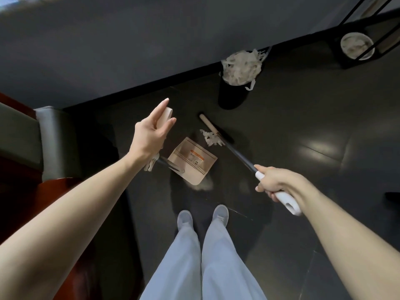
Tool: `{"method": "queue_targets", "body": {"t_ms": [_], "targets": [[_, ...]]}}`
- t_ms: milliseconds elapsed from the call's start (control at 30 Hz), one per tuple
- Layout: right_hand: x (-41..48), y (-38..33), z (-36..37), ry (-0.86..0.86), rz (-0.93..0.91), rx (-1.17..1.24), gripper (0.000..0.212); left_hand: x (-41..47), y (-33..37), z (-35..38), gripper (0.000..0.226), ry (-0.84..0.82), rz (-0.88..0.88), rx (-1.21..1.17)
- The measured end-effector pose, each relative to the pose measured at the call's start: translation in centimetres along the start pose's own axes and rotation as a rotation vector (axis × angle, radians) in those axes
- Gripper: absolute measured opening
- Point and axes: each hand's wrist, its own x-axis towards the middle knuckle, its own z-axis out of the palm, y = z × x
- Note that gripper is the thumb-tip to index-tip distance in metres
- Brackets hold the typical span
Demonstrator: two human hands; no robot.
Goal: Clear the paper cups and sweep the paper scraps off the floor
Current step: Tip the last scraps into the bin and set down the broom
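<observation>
Currently mid-sweep. Left hand (151, 135) holds the white top grip of the dustpan (192, 163) between thumb and fingers, forefinger straight along it. The pan rests on the floor (303, 126), presumably braced there as the catch. Right hand (273, 182) is clenched round the white grip of the broom (236, 151). The pole slants down so the head touches the paper scraps (211, 138), which lie between it and the pan, judged ready to be drawn in.

Counts:
- broom 1
- dustpan 1
- scrap clumps on floor 2 (second clump (151, 164) sits by the foot of the pan's pole, partly hidden by the wrist)
- black bin (231, 94) 1, heaped with shreds, by the wall
- round white paper cup (357, 45) 1, far right, apparently holding shreds, not yet cleared
</observation>
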Motion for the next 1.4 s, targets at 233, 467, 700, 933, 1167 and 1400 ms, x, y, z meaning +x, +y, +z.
{"method": "queue_targets", "body": {"t_ms": [233,467,700,933,1167,1400], "targets": [[-4.4,1.9,-0.4,-0.157,0.011,0.006,0.077,1.4,0.7,0.4,0.048,-0.015,0.002,0.017],[-7.9,2.6,-1.2,-0.103,-0.056,-0.03,0.077,0.0,0.4,-0.4,0.044,-0.014,0.005,0.002],[-10.1,3.3,-1.5,-0.017,-0.121,0.212,0.075,-2.3,1.8,-2.7,0.046,0.013,0.104,0.004],[-13.9,4.2,-1.3,0.0,-0.24,0.539,0.069,-4.8,5.6,-6.4,0.037,0.068,0.294,0.083],[-16.2,5.6,0.2,-0.02,-0.383,0.852,0.066,-7.8,10.1,-9.3,0.035,0.127,0.49,0.241],[-18.5,7.5,-2.2,0.002,-0.492,1.019,0.064,-10.5,15.0,-9.9,0.04,0.192,0.687,0.392]]}}
